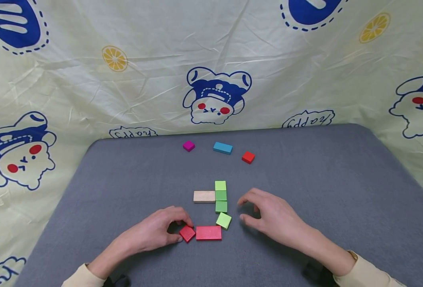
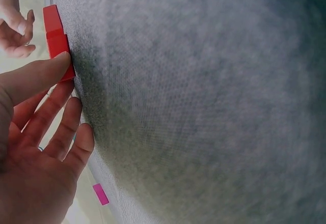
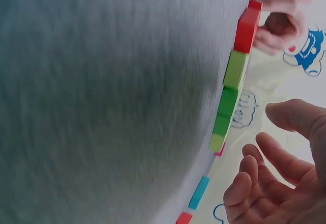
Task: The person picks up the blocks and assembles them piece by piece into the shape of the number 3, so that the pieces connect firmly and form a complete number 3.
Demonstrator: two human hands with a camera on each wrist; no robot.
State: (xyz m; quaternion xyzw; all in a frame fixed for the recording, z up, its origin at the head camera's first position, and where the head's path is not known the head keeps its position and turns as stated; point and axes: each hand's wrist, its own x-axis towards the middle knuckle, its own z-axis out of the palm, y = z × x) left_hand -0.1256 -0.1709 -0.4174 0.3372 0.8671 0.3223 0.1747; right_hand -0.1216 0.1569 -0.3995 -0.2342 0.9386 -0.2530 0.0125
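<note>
My left hand (image 1: 157,229) pinches a small red block (image 1: 187,234) between thumb and fingers, low on the table. The block sits at an angle beside the left end of a long red block (image 1: 208,233). Above that block's right end, a light green block (image 1: 224,221) lies turned askew. A straight column runs up from it: two green blocks (image 1: 221,207) and a light green block (image 1: 220,185) at the top. Against the column's left side lies a pale wooden block (image 1: 204,197). To the right of the column, my right hand (image 1: 274,217) holds nothing, its fingers loosely bent and thumb apart.
Toward the far edge of the grey table (image 1: 125,179) lie a magenta block (image 1: 188,146), a blue block (image 1: 223,148) and another red block (image 1: 248,157). Behind the table hangs a pale sheet (image 1: 154,91) with printed cartoon figures.
</note>
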